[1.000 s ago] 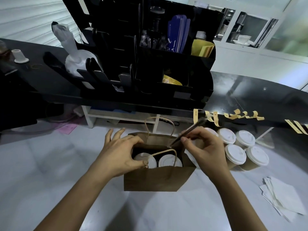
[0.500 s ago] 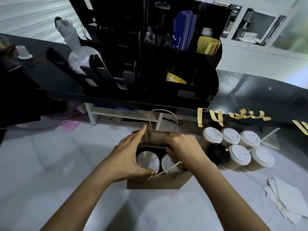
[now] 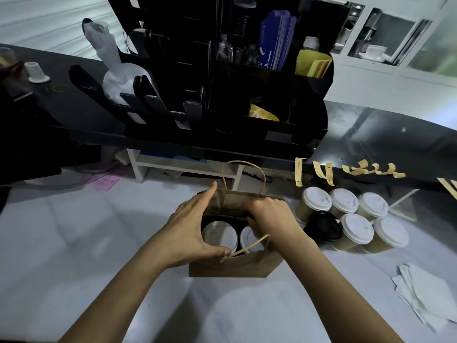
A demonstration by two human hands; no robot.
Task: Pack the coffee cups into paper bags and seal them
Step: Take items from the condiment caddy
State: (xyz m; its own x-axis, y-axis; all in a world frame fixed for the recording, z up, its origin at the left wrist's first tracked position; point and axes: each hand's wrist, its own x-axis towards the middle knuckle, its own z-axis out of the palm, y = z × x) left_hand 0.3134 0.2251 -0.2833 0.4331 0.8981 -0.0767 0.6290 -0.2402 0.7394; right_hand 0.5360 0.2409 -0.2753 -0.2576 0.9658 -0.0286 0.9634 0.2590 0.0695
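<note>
On the white counter [image 3: 74,243] the brown paper bag [image 3: 235,266] stands open with two white-lidded cups [image 3: 220,235] inside. The left hand [image 3: 190,229] spans the bag's left edge — forefinger straight along the far rim, thumb pressing the near one. The right hand [image 3: 269,216] curls its fingers over the far rim, gripping the paper. Just right of the bag wait six more cups [image 3: 356,219], one black-lidded. Paper napkins [image 3: 425,293] lie far right.
</note>
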